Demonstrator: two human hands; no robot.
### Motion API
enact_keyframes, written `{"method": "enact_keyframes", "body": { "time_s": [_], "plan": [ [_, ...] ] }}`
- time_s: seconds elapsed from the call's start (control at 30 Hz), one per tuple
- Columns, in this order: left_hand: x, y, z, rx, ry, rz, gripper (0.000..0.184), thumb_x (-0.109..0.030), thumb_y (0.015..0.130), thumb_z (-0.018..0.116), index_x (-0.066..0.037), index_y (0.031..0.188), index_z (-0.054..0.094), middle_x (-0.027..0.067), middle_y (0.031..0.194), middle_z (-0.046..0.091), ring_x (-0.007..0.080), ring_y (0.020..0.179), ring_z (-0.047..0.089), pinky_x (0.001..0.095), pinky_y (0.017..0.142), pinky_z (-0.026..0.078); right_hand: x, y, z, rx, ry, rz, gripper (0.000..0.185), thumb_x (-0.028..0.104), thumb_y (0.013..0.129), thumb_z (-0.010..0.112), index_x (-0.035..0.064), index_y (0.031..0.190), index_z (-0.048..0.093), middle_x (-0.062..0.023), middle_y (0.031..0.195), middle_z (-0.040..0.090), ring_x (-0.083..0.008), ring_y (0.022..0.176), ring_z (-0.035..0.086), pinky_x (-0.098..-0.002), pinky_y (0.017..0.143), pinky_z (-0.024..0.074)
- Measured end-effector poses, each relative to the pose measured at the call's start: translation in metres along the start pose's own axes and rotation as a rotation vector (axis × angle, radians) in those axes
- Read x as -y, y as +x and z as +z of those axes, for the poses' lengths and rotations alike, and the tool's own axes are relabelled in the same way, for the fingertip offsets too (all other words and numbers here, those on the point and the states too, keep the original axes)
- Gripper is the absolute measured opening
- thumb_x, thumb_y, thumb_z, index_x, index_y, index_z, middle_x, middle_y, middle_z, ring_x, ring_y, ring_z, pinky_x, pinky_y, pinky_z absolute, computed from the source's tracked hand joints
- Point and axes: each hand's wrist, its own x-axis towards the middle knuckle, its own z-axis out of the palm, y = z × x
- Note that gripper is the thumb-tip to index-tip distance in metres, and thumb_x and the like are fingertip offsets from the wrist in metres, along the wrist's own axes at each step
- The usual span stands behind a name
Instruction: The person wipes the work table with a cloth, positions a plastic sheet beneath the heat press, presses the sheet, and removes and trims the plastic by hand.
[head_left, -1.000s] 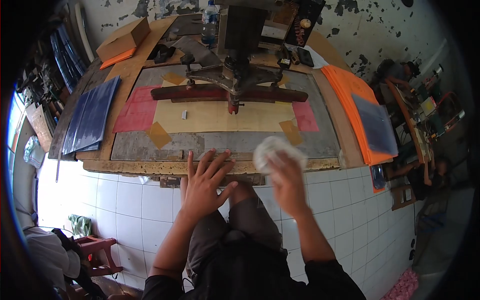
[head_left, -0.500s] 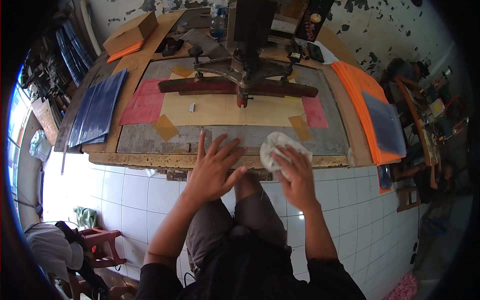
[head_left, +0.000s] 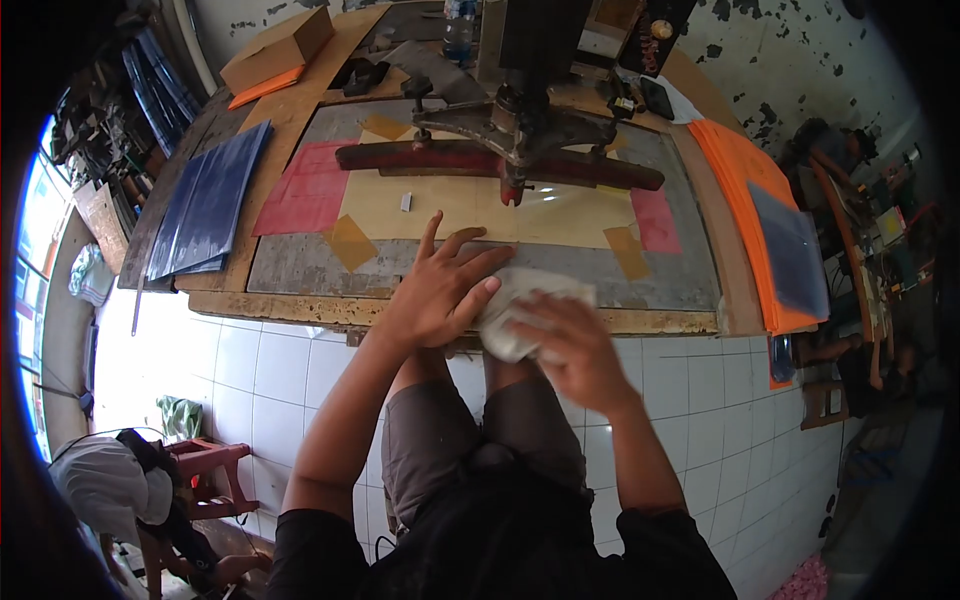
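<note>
My right hand (head_left: 565,345) is blurred and presses a white cloth (head_left: 530,310) at the front edge of the worktable (head_left: 660,320). Just left of the cloth, my left hand (head_left: 445,285) rests with spread fingers on the grey plate (head_left: 290,272). Beyond both hands lies a long cream sheet (head_left: 450,215) with pink pieces (head_left: 305,190) at its ends and brown tape squares (head_left: 350,243) along its near side. A small white piece (head_left: 406,202) sits on the sheet. Above it stands a metal press arm with a dark red bar (head_left: 420,160).
Blue plastic sheets (head_left: 210,200) lie at the left, and a stack of orange sheets (head_left: 745,220) at the right. A cardboard box (head_left: 277,48) and a water bottle (head_left: 459,30) stand at the back. Other people are at the lower left (head_left: 115,485) and far right (head_left: 845,150).
My right hand and the cloth have moved left, close beside my left hand. My left hand has reached slightly farther forward. The whole view has shifted a little.
</note>
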Motion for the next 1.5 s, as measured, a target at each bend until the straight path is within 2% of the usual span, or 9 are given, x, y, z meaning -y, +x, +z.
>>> {"method": "enact_keyframes", "body": {
  "time_s": [0.2,0.4,0.73,0.83,1.03,1.07,1.13,1.3,1.5],
  "plan": [
    [-0.005,0.0,0.003,-0.025,0.038,0.001,0.06,-0.047,0.113,0.034,-0.01,0.148,0.067,0.0105,0.144,0.07,0.0368,0.148,0.051,0.0642,0.136,0.006,-0.052,-0.043,-0.038,-0.336,-0.293,0.596,0.045,0.008,0.098,0.072,0.0123,0.143,0.071,-0.013,0.149,0.067,-0.038,0.139,0.06,-0.0519,0.119,0.0438],
    [-0.006,0.0,0.005,-0.04,0.036,0.004,0.049,-0.043,0.112,0.047,-0.011,0.137,0.075,0.0062,0.144,0.07,0.033,0.149,0.05,0.0643,0.135,0.007,0.03,-0.024,0.025,-0.1,-0.113,0.173,0.062,0.008,0.092,0.075,0.0229,0.151,0.066,-0.0058,0.163,0.057,-0.0329,0.153,0.05,-0.0573,0.121,0.04],
    [-0.009,-0.001,0.006,-0.033,0.076,-0.031,0.047,-0.042,0.112,0.048,-0.014,0.137,0.076,0.0014,0.148,0.069,0.0319,0.149,0.05,0.063,0.136,0.007,-0.074,-0.149,-0.024,-0.485,-0.474,0.555,0.05,0.006,0.099,0.069,0.0137,0.149,0.066,-0.0135,0.159,0.06,-0.0353,0.153,0.05,-0.0609,0.129,0.0301],
    [-0.01,-0.002,0.007,-0.034,0.085,-0.023,0.048,-0.043,0.111,0.05,-0.012,0.136,0.076,0.0022,0.149,0.069,0.0316,0.151,0.048,0.0628,0.136,0.005,-0.075,-0.149,-0.041,-0.527,-0.486,0.623,0.04,0.008,0.108,0.062,0.0093,0.148,0.065,-0.0143,0.156,0.06,-0.0364,0.147,0.053,-0.0554,0.126,0.0361],
    [-0.03,-0.041,0.001,-0.537,-0.015,0.009,0.051,-0.036,0.106,0.045,0.001,0.124,0.075,0.0207,0.13,0.074,0.041,0.125,0.067,0.056,0.112,0.045,-0.058,-0.133,-0.031,-0.504,-0.407,0.651,0.044,0.005,0.106,0.063,0.011,0.15,0.064,-0.0131,0.154,0.06,-0.0343,0.147,0.052,-0.0556,0.127,0.0345],
    [-0.024,-0.067,0.019,-0.686,-0.033,-0.017,0.048,-0.032,0.104,0.044,0.005,0.109,0.075,0.0216,0.104,0.075,0.0405,0.097,0.071,0.0504,0.09,0.053,-0.057,-0.134,-0.031,-0.523,-0.362,0.644,0.044,0.005,0.106,0.063,0.0108,0.15,0.064,-0.0134,0.154,0.06,-0.035,0.147,0.053,-0.0556,0.126,0.0353],
    [-0.046,-0.107,0.056,-0.78,-0.26,-0.26,0.047,-0.027,0.106,0.039,0.006,0.095,0.071,0.0181,0.086,0.071,0.0317,0.087,0.07,0.0461,0.086,0.053,-0.054,-0.137,-0.033,-0.563,-0.273,0.631,0.043,0.004,0.107,0.062,0.0104,0.149,0.065,-0.0139,0.152,0.062,-0.0364,0.146,0.053,-0.0556,0.125,0.0368],
    [-0.076,-0.135,0.136,-0.396,-1.418,-0.684,0.074,-0.059,0.114,0.028,0.001,0.148,0.056,0.0233,0.137,0.068,0.0358,0.129,0.064,0.0476,0.115,0.044,-0.027,-0.121,-0.026,-0.586,-0.152,0.524,0.048,0.0,0.1,0.063,0.011,0.147,0.068,-0.0156,0.151,0.063,-0.0395,0.142,0.055,-0.0552,0.121,0.041],
    [-0.098,-0.098,0.115,-0.309,-2.103,-0.451,0.103,-0.081,0.106,0.02,-0.003,0.17,0.033,0.0238,0.168,0.046,0.0362,0.155,0.047,0.0499,0.131,0.031,0.026,-0.063,0.01,-0.252,-0.105,0.249,0.057,0.0,0.094,0.068,0.0173,0.148,0.067,-0.0066,0.161,0.06,-0.0353,0.156,0.048,-0.0599,0.128,0.0334]
  ]
}}
